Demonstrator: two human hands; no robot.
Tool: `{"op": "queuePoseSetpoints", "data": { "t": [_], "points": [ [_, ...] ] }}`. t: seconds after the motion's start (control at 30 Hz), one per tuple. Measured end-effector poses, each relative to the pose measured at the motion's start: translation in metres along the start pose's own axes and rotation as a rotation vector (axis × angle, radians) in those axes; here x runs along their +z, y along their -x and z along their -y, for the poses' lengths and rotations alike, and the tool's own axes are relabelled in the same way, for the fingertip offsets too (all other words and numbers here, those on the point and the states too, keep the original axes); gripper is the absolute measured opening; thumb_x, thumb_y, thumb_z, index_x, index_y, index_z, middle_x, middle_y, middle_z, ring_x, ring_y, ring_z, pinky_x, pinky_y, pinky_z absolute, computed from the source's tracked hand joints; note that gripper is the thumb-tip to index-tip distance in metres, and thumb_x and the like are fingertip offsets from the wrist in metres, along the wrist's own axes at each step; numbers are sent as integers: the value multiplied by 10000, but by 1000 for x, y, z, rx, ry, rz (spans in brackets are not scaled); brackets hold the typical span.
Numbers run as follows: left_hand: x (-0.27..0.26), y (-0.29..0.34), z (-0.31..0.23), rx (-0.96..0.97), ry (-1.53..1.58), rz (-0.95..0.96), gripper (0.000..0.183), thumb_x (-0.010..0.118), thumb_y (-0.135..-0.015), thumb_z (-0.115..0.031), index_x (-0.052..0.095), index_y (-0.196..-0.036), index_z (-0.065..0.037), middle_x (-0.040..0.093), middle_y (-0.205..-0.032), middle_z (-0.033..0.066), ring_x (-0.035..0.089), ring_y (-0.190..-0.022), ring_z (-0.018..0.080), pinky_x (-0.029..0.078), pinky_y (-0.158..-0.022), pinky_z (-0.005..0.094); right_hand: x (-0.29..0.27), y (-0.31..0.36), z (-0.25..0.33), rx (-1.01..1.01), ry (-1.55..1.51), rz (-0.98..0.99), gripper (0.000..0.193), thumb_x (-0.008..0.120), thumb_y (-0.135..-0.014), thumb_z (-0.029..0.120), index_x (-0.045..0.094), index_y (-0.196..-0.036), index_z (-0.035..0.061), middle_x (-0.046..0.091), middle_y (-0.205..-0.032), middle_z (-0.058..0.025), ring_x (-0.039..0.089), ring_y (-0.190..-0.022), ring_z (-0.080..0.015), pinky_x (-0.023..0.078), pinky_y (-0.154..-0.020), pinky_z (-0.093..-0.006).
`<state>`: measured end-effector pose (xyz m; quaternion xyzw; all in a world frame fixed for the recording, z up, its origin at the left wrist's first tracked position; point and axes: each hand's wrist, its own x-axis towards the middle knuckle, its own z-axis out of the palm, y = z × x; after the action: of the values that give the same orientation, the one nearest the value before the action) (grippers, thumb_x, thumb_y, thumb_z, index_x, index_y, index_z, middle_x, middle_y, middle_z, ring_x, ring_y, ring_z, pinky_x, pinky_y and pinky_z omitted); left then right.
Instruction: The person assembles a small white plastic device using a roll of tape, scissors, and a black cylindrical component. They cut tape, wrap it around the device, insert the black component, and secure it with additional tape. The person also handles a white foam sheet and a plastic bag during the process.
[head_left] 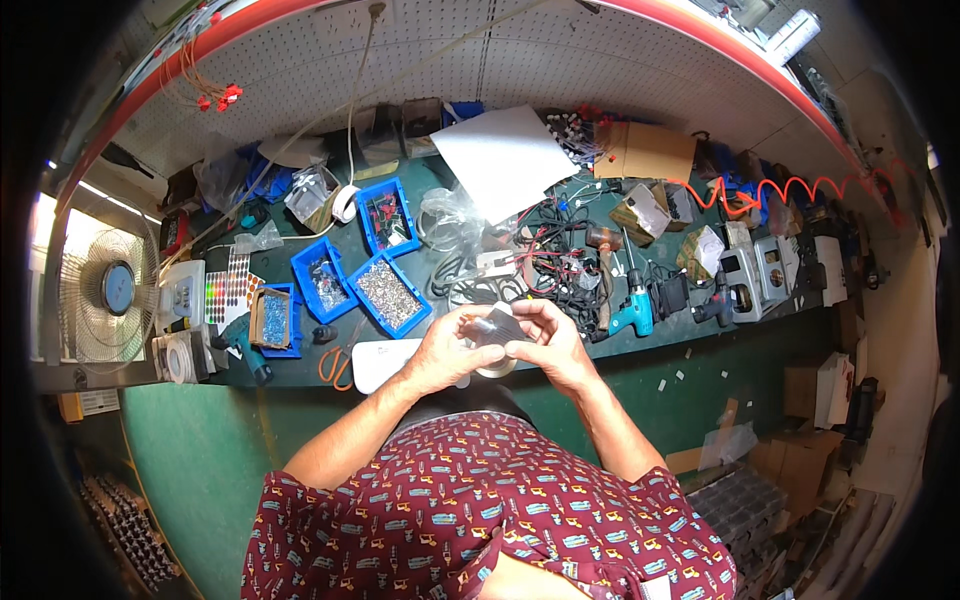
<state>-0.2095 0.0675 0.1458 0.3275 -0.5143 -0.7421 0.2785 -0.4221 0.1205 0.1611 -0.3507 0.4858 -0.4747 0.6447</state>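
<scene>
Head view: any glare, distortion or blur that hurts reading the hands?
Head view: rim black, red shelf edge bowed by the fisheye; head view: bright glare behind the fan, white sheet nearly washed out; head view: left hand and right hand readable, dark piece between them too small for detail.

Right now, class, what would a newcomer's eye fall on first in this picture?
A white sheet at the back middle of the workbench and a coiled orange hose at the upper right stand out first. In the centre, the left hand and right hand hold a dark flat piece. A blue bin of silvery parts sits to their left, a teal cordless drill to their right.
</scene>
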Motion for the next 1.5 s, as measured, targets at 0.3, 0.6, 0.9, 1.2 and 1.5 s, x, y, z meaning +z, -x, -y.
{"op": "queuePoseSetpoints", "data": {
  "t": [0.3, 0.6, 0.9, 1.2, 1.5],
  "points": [
    [-15, 18, 7, -169, 113, 1, 552, 811, -863, -139, 527, -1318, -4, 629, -1144, 83, 641, -1032, 149, 559, -901, 313, 0, -15, -17, 132, 140, 212, 673, 792, -801, 32, 497, -1401, -42, 609, -1277, -136, 607, -1151, -209, 560, -928, -331],
    [-22, 34, 21, -154, 129, -76, 517, 711, -960, -168, 516, -1407, 4, 655, -1202, 36, 621, -1006, 97, 530, -893, 270, 24, -23, -24, -18, 170, 188, 684, 759, -827, 52, 482, -1451, -1, 619, -1228, -135, 644, -1020, -165, 608, -735, -274],
    [-21, 39, 27, -87, 112, -96, 458, 695, -979, -212, 548, -1354, 6, 664, -1150, 31, 614, -979, 83, 527, -838, 244, 20, -26, -44, -42, 267, 174, 622, 760, -817, 118, 571, -1400, 13, 677, -1166, -68, 626, -945, -76, 538, -739, -235],
    [-24, 40, 39, -138, 190, -76, 384, 671, -974, -143, 578, -1310, 18, 684, -1140, 71, 646, -975, 106, 541, -838, 268, 25, -24, -54, -5, 173, 120, 681, 778, -789, 134, 541, -1409, -17, 658, -1188, -90, 624, -973, -140, 539, -785, -272],
    [-33, 58, 62, -240, 190, -24, 298, 674, -988, -182, 593, -1211, -2, 696, -1043, 70, 634, -898, 98, 519, -751, 265, 30, -11, -86, 116, 215, 144, 588, 777, -828, 157, 586, -1347, -45, 653, -1162, -77, 631, -963, -126, 532, -787, -262]
  ]
}}
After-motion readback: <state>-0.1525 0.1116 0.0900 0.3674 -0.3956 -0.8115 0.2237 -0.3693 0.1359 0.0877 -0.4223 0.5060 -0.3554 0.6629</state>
